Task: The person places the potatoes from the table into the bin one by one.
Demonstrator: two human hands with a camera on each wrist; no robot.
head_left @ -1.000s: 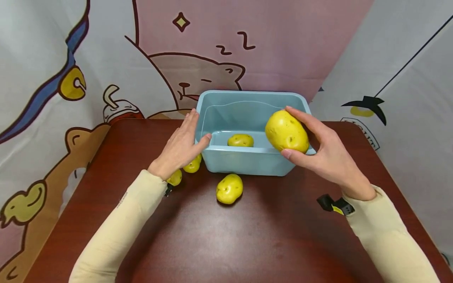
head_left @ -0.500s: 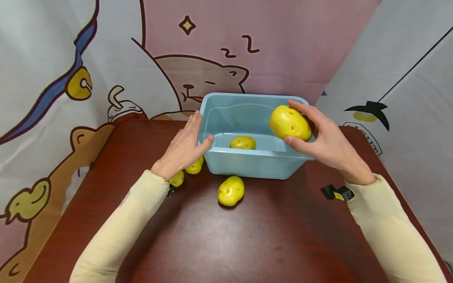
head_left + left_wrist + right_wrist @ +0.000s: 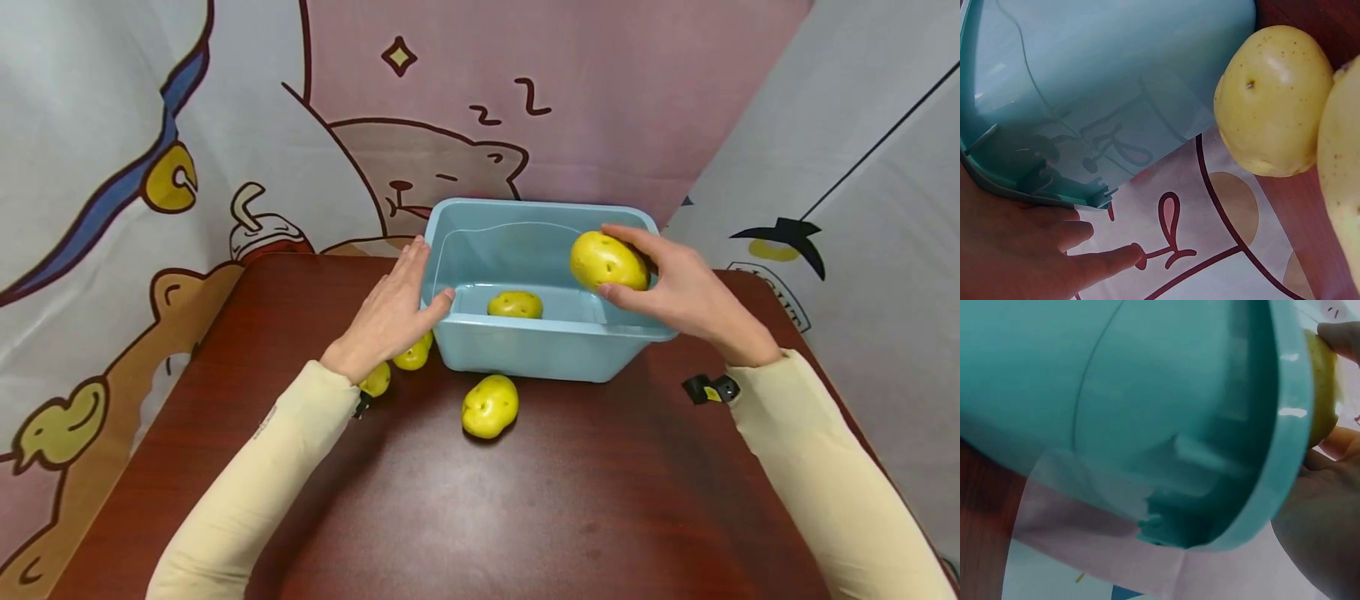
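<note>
My right hand (image 3: 693, 292) grips a yellow potato (image 3: 606, 261) between thumb and fingers, over the right end of a light blue plastic bin (image 3: 540, 348). In the right wrist view, part of that held potato (image 3: 1324, 387) shows beyond the bin's rim. Another potato (image 3: 515, 305) lies on the bin floor. With fingers straight, my left hand (image 3: 384, 317) rests against the bin's left rim. A potato (image 3: 490, 407) sits on the table before the bin. Beside the bin's left end lie two more, a potato (image 3: 414, 355) and a potato (image 3: 377, 381), partly hidden by my left hand and wrist.
Dark reddish-brown wood makes up the table (image 3: 540, 508). A printed cloth (image 3: 600, 108) with cartoon animals hangs behind it and along both sides. The bin stands near the table's back edge.
My right hand first rose slightly with the potato, then lowered it over the bin's right end. My left hand has stayed at the left rim. The whole view has shifted slightly.
</note>
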